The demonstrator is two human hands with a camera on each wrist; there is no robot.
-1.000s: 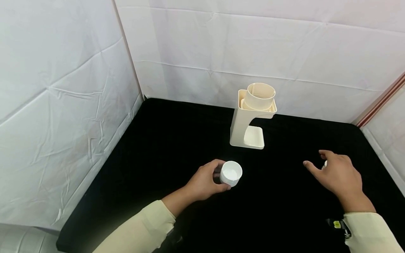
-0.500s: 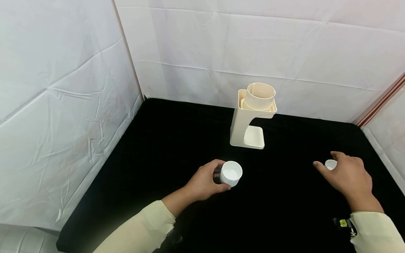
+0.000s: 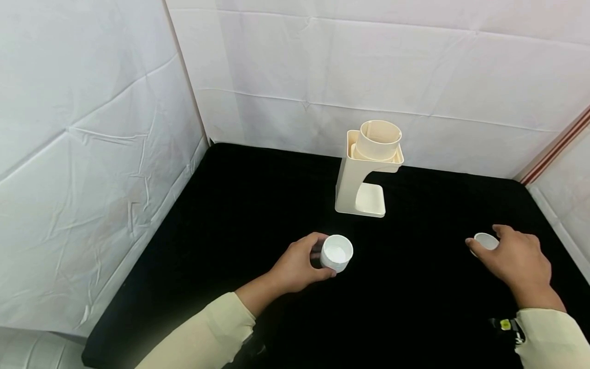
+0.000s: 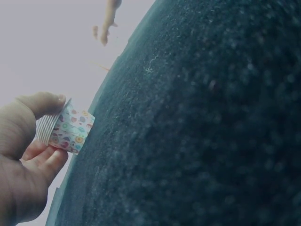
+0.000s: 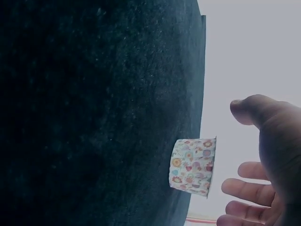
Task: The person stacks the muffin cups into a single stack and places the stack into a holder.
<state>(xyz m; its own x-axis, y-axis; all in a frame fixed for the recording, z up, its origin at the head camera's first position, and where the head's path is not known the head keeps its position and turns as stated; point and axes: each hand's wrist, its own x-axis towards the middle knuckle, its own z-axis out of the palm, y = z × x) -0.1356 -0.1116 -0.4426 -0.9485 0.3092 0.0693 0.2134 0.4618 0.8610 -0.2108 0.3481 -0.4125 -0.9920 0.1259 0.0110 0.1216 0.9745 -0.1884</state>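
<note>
My left hand (image 3: pixel 297 264) pinches a stack of paper baking cups (image 3: pixel 336 251) between thumb and fingers, just in front of the cream stand. Several nested rims and a colourful print show on the stack (image 4: pixel 73 126) in the left wrist view. Over on the right, a single paper baking cup (image 3: pixel 486 241) with a printed flower pattern stands upright on the black cloth. My right hand (image 3: pixel 518 259) is beside it, thumb and fingers spread; part of the cup is hidden behind the hand. The right wrist view shows that cup (image 5: pixel 193 165) apart from the loosely bent fingers (image 5: pixel 247 190).
A cream stand (image 3: pixel 348 184) with a round open cup-shaped holder (image 3: pixel 379 141) on top and a small tray at its foot rises at the back of the black-covered table (image 3: pixel 258 205). White sheet walls (image 3: pixel 276 66) enclose the back and sides.
My right hand has moved to the right and slightly nearer to me, uncovering more of the single paper baking cup. My left hand and its stack have stayed in place.
</note>
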